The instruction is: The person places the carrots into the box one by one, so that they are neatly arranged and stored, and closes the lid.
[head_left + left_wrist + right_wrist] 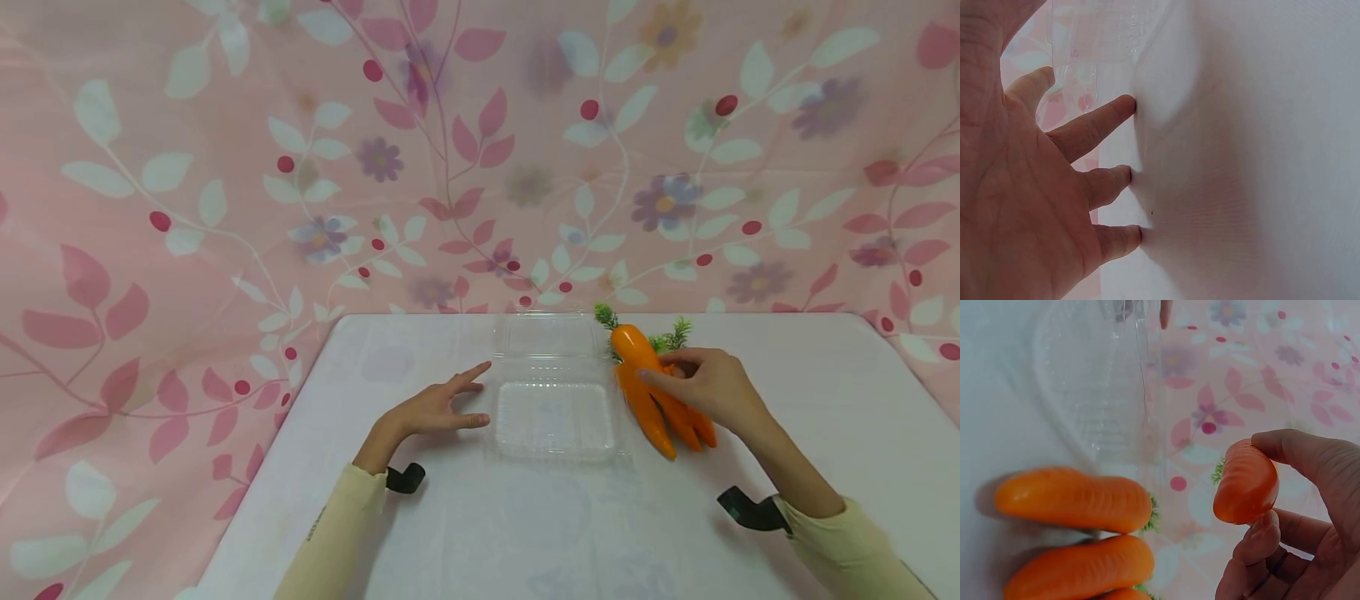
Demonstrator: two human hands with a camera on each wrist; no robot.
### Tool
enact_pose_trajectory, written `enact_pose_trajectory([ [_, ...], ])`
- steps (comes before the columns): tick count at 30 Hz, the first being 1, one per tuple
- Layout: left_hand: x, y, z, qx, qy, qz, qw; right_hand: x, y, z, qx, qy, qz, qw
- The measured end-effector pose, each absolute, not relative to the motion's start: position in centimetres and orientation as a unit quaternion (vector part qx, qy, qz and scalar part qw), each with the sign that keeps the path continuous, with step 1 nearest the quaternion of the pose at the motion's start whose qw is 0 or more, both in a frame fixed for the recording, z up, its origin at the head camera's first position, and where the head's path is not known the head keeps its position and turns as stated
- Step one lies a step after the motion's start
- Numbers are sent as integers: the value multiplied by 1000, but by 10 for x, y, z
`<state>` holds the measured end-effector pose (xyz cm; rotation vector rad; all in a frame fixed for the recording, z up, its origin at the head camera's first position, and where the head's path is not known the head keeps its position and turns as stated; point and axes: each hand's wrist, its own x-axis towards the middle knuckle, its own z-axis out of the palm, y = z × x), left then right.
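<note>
My right hand (712, 387) pinches an orange carrot (1246, 481) between thumb and fingers, its green leafy top pointing away in the right wrist view. More carrots (1075, 500) lie side by side on the table beneath and beside that hand. To their left sits a clear plastic clamshell box (555, 417), its lid (551, 337) folded back toward the wall. My left hand (435, 408) is at the box's left side, fingers spread and holding nothing. In the left wrist view, its fingertips (1127, 105) are right at the white tablecloth.
A white cloth covers the table (480, 533), whose back edge meets a pink floral curtain (480, 167). Black wrist mounts (753, 510) stick out from both sleeves, low over the table.
</note>
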<state>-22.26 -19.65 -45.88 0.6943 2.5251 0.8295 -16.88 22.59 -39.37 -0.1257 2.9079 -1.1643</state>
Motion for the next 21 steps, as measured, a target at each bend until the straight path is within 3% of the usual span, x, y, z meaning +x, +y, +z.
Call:
enact_pose_trajectory([
  [21, -223, -198, -459, 249, 898, 302, 199, -172, 184, -396, -61, 913, -403, 17],
])
